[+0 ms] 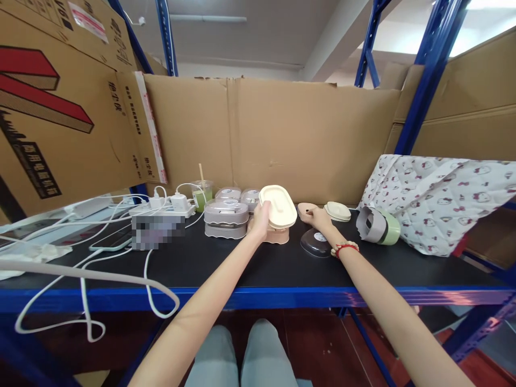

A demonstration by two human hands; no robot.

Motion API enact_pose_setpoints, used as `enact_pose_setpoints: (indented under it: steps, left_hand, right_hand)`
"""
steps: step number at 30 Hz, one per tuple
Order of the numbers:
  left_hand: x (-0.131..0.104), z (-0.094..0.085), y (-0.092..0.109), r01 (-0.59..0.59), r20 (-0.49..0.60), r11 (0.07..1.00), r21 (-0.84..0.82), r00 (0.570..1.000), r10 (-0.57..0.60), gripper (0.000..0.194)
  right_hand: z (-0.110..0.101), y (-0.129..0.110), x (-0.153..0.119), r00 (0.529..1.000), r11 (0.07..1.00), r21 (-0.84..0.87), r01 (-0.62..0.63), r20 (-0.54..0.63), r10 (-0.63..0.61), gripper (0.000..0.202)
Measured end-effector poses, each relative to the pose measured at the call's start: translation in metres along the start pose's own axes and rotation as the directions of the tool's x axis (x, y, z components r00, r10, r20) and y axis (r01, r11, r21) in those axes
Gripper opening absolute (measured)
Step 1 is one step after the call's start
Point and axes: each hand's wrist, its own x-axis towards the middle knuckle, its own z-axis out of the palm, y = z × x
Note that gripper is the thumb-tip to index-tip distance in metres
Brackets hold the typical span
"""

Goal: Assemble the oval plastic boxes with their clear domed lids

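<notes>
The left hand (260, 219) has its fingers curled around the near edge of a cream lid (278, 206), gripping it so that it stands tilted, its far side raised above the pink box (278, 235) it leans on. The right hand (315, 216) is closed on a small pink piece (305, 208), thumb on top; how firmly it pinches cannot be told from here.

The grip on the lid looks the weak point. It is held by one edge only, so a small turn of the wrist could let it slide off the box and knock the grey box (226, 217) just beside it on the left, or the two smaller grey ones behind. The right forearm, with a red bead bracelet (344, 248), passes just over a dark clear lid (315, 242) lying flat on the shelf (226, 258); dropping the wrist could push that lid toward the front rim. A green drink cup (202, 194) with a straw stands close to a power strip (163, 210) and its tangle of white cables (92, 269); a nudge along the row of boxes could tip it there.

The lid is oval, pale cream, matte plastic, with a raised rim and a shallow ridge along its top. It sits mid-shelf, in front of the cardboard wall (282, 129). A second cream lid (338, 211) lies just beyond the right hand, a green cup with a grey sleeve (379, 226) on its side further right, touching a patterned cloth bag (439, 199).
</notes>
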Motion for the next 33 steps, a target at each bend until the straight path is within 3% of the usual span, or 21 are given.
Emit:
enact_pose_setpoints:
  steps: [5,8,10,12,15,17,20,23,25,27,29,31,33]
  left_hand:
    - [-0.008,0.002,0.010,0.155,0.080,0.983,-0.102,0.986,-0.147,0.014]
    - [-0.012,-0.001,0.016,0.168,0.100,0.975,-0.146,0.983,-0.154,0.019]
    - [-0.012,-0.002,0.018,0.148,0.093,0.973,-0.174,0.987,-0.134,0.022]
    - [-0.012,-0.002,0.019,0.122,0.090,0.966,-0.228,0.990,-0.104,0.025]
    - [-0.012,-0.003,0.020,0.093,0.122,0.942,-0.322,0.991,-0.056,0.028]
    - [-0.013,-0.003,0.021,0.112,0.170,0.929,-0.353,0.984,-0.054,0.035]
    - [-0.014,-0.005,0.022,0.122,0.177,0.936,-0.330,0.982,-0.065,0.034]
    - [-0.013,-0.007,0.021,0.092,0.103,0.958,-0.271,0.992,-0.066,0.023]
    - [-0.010,-0.008,0.019,0.090,0.066,0.965,-0.245,0.995,-0.076,0.019]
    - [-0.008,-0.008,0.018,0.082,0.046,0.974,-0.213,0.996,-0.074,0.017]
    - [-0.008,-0.007,0.017,0.079,0.062,0.983,-0.168,0.996,-0.070,0.012]
    - [-0.010,-0.006,0.016,0.082,0.101,0.990,-0.112,0.992,-0.071,0.007]
    - [-0.013,-0.005,0.014,0.076,0.142,0.995,-0.059,0.988,-0.067,0.015]
  right_hand:
    - [-0.010,-0.016,-0.009,0.992,0.994,0.025,0.102,-0.078,-0.100,0.020]
    - [-0.017,-0.027,-0.015,0.950,0.976,0.106,0.191,-0.271,-0.157,0.032]
    - [-0.019,-0.036,-0.022,0.849,0.916,0.185,0.355,-0.473,-0.233,0.033]
    - [-0.018,-0.046,-0.031,0.711,0.808,0.191,0.558,-0.613,-0.346,0.029]
    - [-0.016,-0.060,-0.042,0.548,0.649,0.107,0.754,-0.647,-0.530,0.024]
    - [-0.015,-0.065,-0.047,0.475,0.579,0.068,0.813,-0.654,-0.589,0.025]
    - [-0.016,-0.066,-0.051,0.436,0.544,0.033,0.838,-0.639,-0.633,0.027]
    - [-0.017,-0.065,-0.055,0.457,0.540,0.030,0.841,-0.573,-0.680,0.027]
    - [-0.017,-0.066,-0.057,0.510,0.559,0.110,0.822,-0.578,-0.636,0.026]
    - [-0.017,-0.069,-0.057,0.615,0.606,0.268,0.749,-0.622,-0.485,0.026]
    - [-0.017,-0.072,-0.055,0.745,0.623,0.479,0.619,-0.608,-0.274,0.043]
    - [-0.018,-0.073,-0.051,0.865,0.554,0.688,0.469,-0.485,-0.130,0.059]
    - [-0.019,-0.072,-0.047,0.943,0.434,0.839,0.328,-0.319,-0.095,0.062]
